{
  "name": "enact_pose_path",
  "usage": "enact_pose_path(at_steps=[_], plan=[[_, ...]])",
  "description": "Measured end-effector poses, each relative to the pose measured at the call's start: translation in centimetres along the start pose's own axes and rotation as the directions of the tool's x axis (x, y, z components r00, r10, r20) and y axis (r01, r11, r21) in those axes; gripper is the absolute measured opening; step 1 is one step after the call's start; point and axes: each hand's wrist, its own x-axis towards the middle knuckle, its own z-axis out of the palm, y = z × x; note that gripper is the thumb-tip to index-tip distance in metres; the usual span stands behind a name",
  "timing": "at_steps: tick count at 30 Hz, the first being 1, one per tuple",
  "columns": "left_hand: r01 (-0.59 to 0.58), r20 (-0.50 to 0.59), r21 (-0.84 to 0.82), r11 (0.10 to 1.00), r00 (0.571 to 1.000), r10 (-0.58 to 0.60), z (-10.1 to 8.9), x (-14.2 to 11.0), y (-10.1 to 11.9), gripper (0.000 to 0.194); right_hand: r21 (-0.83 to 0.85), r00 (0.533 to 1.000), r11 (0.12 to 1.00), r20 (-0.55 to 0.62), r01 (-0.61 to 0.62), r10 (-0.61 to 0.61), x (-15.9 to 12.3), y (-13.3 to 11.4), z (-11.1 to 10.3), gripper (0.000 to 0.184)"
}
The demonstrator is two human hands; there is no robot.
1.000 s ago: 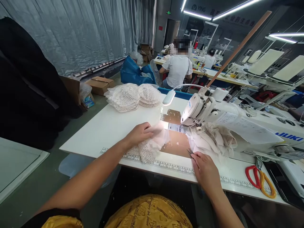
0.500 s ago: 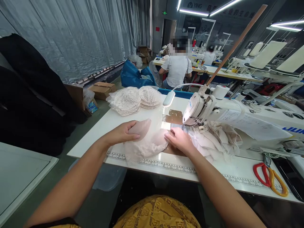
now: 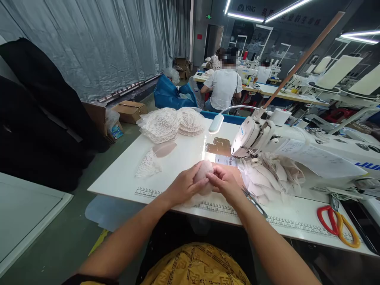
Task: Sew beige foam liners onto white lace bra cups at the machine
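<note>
A pale pink, cup-shaped fabric piece (image 3: 204, 171) is held up between both hands near the front of the sewing table. My left hand (image 3: 187, 185) grips its lower left side, fingers closed. On its right edge, my right hand (image 3: 226, 179) pinches the fabric with thumb and fingers. Sheer material hangs below my left hand, partly hidden. To the left, a lace piece (image 3: 149, 164) with a beige panel (image 3: 165, 149) lies flat on the table. Thread snips (image 3: 255, 202) rest under my right wrist.
Right of my hands stands a white sewing machine (image 3: 246, 134) with gathered fabric (image 3: 271, 174) beside it. Lace cup stacks (image 3: 160, 126) sit at the back left. Red-and-orange scissors (image 3: 338, 225) lie at the right edge. A person (image 3: 224, 87) sits working ahead.
My left hand has moved right to meet my right hand at the pink piece. A lace piece with its beige panel now lies on the table at left. The snips have come into view.
</note>
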Motion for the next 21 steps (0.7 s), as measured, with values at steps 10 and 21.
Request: enact_pose_path(at_steps=[10, 21], plan=[[0.173, -0.106, -0.558, 0.812, 0.955, -0.276, 3.5, -0.8, 1.3, 0.043, 0.351, 0.994, 0.933, 0.098, -0.075, 0.043, -5.1, 1.6, 1.1, 0.042], [-0.304, -0.002, -0.051, 0.951, 0.953, 0.304, 3.3, -2.7, 2.8, 0.043, 0.070, 0.982, 0.979, 0.005, 0.190, -0.191, -7.7, 1.3, 1.6, 0.024]])
